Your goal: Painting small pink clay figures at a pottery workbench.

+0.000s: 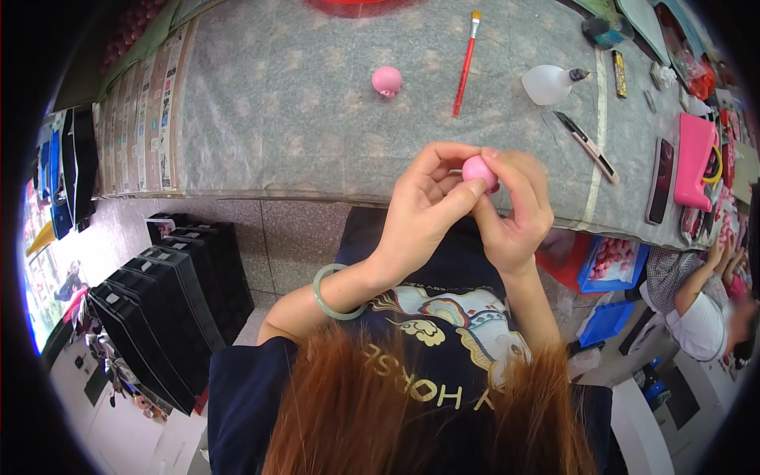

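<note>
A small round pink ball-shaped piece (478, 172) is pinched between the fingertips of both my hands, just above the table's near edge. My left hand (431, 202) grips it from the left, thumb and forefinger closed on it. From the right, my right hand (514, 210) holds the same piece with its fingertips. Part of its underside is hidden by my thumbs. Farther off on the table lies a similar pink ball (387, 81) with a small knobbly part at its base, touched by neither hand.
On the grey covered table (301, 134) lie a red brush (467, 67), a white squeeze bottle (548, 85), a utility knife (587, 148), a dark phone (659, 181) and a pink case (695, 162). Black cases (170, 301) stand at left. Another person (697, 309) sits at right beside a blue tray (609, 265).
</note>
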Motion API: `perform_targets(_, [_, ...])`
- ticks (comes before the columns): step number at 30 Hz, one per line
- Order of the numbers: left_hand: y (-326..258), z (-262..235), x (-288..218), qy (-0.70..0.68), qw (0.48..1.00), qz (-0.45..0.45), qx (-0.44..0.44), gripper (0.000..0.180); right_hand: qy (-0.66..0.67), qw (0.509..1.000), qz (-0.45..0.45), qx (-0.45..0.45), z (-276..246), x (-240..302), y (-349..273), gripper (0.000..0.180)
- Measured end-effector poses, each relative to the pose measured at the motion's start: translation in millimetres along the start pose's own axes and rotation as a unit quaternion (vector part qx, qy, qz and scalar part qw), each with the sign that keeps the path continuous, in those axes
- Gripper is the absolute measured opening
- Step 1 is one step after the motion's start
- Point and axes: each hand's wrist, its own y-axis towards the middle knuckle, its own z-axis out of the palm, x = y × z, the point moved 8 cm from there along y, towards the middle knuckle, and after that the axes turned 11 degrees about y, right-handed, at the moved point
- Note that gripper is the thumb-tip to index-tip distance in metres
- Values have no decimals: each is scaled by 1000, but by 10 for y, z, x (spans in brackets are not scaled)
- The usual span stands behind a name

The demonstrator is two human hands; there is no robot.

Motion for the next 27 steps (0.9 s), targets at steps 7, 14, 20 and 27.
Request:
perform_targets(7, [2,-15,-124,97,987,130,-4,37,74,994,75,-33,0,-123,-98,35])
perform_targets(14, [-1,6,-151,162,981,105,10,33,75,996,34,-22,-54,-46,-79,36])
perform_targets(20, [-44,-17,-279,287,932,219,-35,29,48,998,-37,-18,-44,49,-84,37])
perform_targets(27, [-59,-3,-217,304,936,174,26,31,44,997,-60,-10,-35,65,-90,37])
